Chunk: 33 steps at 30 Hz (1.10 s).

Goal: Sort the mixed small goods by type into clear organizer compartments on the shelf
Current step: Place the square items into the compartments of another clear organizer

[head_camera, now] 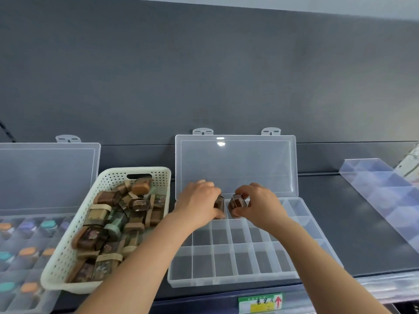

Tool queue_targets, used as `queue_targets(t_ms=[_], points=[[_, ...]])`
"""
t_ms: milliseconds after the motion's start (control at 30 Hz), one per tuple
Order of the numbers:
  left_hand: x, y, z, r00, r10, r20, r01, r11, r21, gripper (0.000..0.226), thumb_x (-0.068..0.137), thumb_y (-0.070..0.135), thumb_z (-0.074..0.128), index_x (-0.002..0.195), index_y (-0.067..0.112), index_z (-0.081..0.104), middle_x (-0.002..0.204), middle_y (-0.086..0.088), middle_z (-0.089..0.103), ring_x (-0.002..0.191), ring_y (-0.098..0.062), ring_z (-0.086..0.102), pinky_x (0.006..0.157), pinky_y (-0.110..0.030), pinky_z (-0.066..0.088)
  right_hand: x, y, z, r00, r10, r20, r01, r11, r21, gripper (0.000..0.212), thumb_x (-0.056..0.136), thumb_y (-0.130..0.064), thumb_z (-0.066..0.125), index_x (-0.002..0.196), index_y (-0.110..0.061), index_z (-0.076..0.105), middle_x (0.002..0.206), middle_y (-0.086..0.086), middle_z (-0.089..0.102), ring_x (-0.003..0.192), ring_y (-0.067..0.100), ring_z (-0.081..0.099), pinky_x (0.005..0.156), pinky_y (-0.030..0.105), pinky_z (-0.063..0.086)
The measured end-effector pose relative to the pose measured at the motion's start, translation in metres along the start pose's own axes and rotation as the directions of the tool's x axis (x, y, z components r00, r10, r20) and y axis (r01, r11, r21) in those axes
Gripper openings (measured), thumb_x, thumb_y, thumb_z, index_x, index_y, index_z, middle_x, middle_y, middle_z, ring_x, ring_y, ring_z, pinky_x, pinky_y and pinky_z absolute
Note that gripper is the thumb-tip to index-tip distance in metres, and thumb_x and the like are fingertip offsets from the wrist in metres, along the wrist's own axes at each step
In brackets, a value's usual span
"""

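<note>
The organizer in front of you is clear, smooth plastic; its lid is glossy and reflects a light. The basket is off-white perforated plastic, matt. The shelf looks matt and smooth. The left jar and right jar show glossy, translucent brown walls.

Brown jars over clear organizer

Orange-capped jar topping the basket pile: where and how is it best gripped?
Probably from above, pinching the orange-capped jar across its narrower width: it lies topmost at the far end of the white basket, with nothing covering it.
</note>
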<state>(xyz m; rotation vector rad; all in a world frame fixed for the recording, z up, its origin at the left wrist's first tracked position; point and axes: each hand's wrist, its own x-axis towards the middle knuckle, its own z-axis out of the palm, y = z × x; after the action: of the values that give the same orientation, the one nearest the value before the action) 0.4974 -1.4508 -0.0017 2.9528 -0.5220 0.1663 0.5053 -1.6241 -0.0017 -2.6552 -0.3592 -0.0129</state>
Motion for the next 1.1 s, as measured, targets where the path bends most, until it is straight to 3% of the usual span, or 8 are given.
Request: queue_targets(t_ms=[167,400,667,867,1100], points=[[0.003,-0.001,0.008,0.999,-0.026,0.037,0.026,1.000,-0.014,0.048,0.076,0.057,0.069,0.104,0.018,0.065,0.095,0.002,0.057,0.091,-0.017,0.048,0.071,-0.029,0.035,0.004,0.001,0.007,0.997,0.009,0.071,-0.004,0.997,-0.072,0.039,0.072,-0.034,0.076,0.107,-0.020,0.065,0.100,0.002,0.058,0.088,0.021,0.058,0.077,0.033,0.049],[0.004,-0.004,0.015,0.993,-0.058,0.102,0.060,0.998,-0.018,0.055,0.074,0.064,0.065,0.110,0.022,0.066,0.099,0.003,0.058,0.093,-0.018,0.048,0.079,-0.032,0.037,0.011,0.007,0.011,0.985,0.039,0.167,-0.024,0.995,-0.093,0.049,0.071,-0.043,0.077,0.112,-0.022,0.063,0.100,-0.001,0.059,0.092,0.018,0.056,0.079,0.028,0.047],[0.002,-0.006,0.014,0.992,-0.050,0.113,0.056,0.997,-0.048,0.041,0.086,0.051,0.060,0.114,0.021,0.067,0.099,0.001,0.057,0.093,-0.018,0.048,0.074,-0.030,0.037,0.012,0.011,0.016,0.995,0.010,0.102,-0.004,0.998,-0.059,0.031,0.079,-0.033,0.071,0.109,-0.028,0.068,0.096,-0.006,0.060,0.081,0.011,0.052,0.071,0.021,0.040],[-0.003,-0.005,0.011,0.995,-0.058,0.087,0.063,0.996,-0.061,0.045,0.086,0.052,0.060,0.115,0.017,0.065,0.099,0.000,0.057,0.093,-0.018,0.048,0.073,-0.030,0.037,0.012,0.007,0.016,0.996,-0.005,0.085,0.009,0.999,-0.051,0.040,0.081,-0.038,0.070,0.118,-0.027,0.063,0.101,-0.003,0.060,0.083,0.011,0.052,0.075,0.024,0.046],[-0.039,-0.040,-0.024,0.982,-0.172,-0.084,0.167,0.984,-0.064,0.037,0.090,0.043,0.059,0.121,0.023,0.063,0.101,0.004,0.058,0.098,-0.015,0.049,0.078,-0.028,0.040,0.009,-0.046,0.024,0.970,-0.243,-0.002,0.243,0.969,0.041,0.035,0.084,-0.035,0.068,0.117,-0.022,0.065,0.103,-0.002,0.062,0.086,0.014,0.059,0.077,0.028,0.051]])
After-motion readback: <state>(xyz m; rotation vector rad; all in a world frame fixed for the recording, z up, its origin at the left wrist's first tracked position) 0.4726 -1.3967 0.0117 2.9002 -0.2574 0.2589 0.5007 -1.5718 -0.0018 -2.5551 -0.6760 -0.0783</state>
